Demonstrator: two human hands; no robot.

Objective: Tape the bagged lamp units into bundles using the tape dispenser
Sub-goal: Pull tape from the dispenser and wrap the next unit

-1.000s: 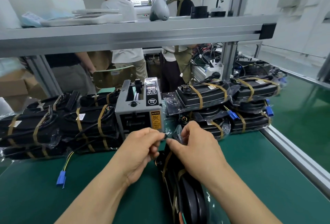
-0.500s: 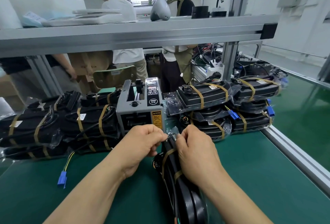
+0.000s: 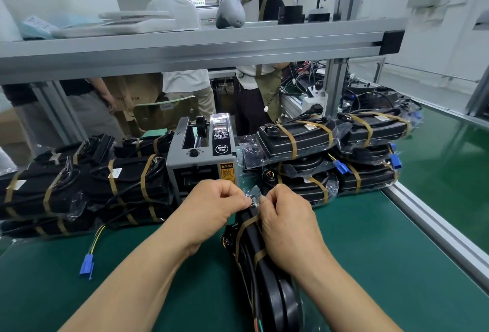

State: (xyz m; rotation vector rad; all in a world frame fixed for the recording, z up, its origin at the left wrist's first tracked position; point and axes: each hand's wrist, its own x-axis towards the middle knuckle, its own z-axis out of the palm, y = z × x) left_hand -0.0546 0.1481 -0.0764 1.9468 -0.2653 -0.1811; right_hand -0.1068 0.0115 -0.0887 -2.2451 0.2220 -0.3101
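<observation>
A black bagged lamp unit with brown tape bands stands on edge on the green table, running from the bottom edge up to my hands. My left hand and my right hand meet at its far end. Both pinch the crumpled clear bag end between fingertips. The grey tape dispenser stands right behind my hands.
Taped bundles are stacked left and right of the dispenser. A blue connector on yellow wires lies on the mat at left. An aluminium rail edges the table at right. A shelf beam spans overhead; people stand behind.
Both hands moved slightly away from me toward the dispenser, and the clear bag end now sticks up between my fingertips. The unit's far end rose a little.
</observation>
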